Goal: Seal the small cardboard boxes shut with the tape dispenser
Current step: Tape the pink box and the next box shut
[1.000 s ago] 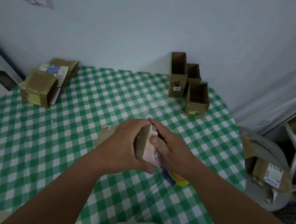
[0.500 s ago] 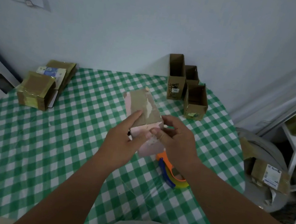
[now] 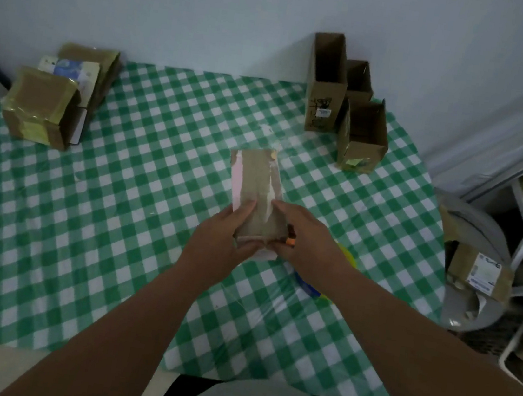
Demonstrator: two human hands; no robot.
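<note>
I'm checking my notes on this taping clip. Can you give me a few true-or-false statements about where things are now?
1. Both hands hold the box. True: the left hand and the right hand grip its near end.
2. The tape dispenser is in the left hand. False: it lies on the table, under the right wrist.
3. Three open boxes stand at the far right. True.
4. The taped boxes sit at the near right edge. False: they are at the far left.

Dim, bluish, soft light (edges bowed, blurred)
</note>
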